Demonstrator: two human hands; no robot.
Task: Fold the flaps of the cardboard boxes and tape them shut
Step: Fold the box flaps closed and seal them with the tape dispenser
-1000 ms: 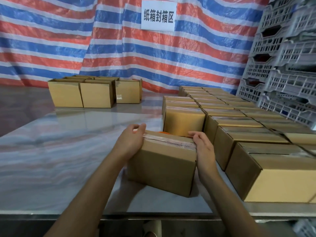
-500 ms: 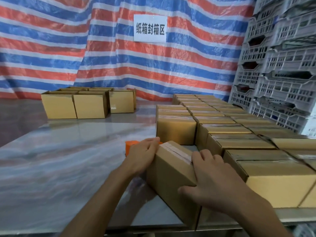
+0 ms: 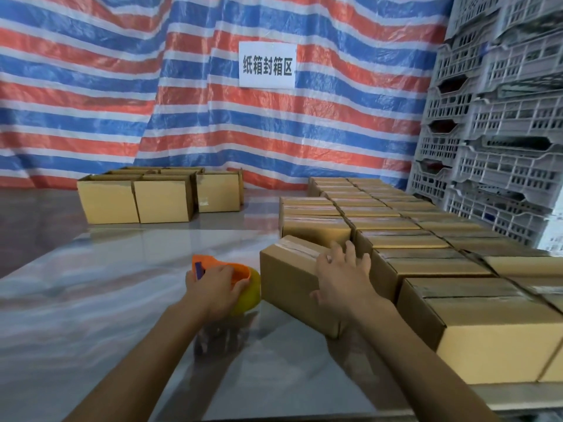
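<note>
- The cardboard box [image 3: 289, 287] being worked on is sitting on the desk [image 3: 91, 315] just in front of the person. Its long axis is running away from them and angling toward the far left, and a strip of tape [image 3: 300, 248] is already showing across its top.
- The right hand [image 3: 344, 277] is lying on top of that box with fingers spread and relaxed, pressing rather than gripping, so it is the nearer hand.
- The left hand [image 3: 213, 289] is curling round the orange tape dispenser [image 3: 240, 271] just left of the box, with the yellowish roll [image 3: 249, 295] facing the box's side.
- Judging from this, the dispenser is needing to travel rightward and up onto the box, then along that long axis.
- Sealed boxes [image 3: 426, 266] are standing in rows just beside its right side, and open boxes [image 3: 134, 202] are waiting well apart at the far left.
</note>
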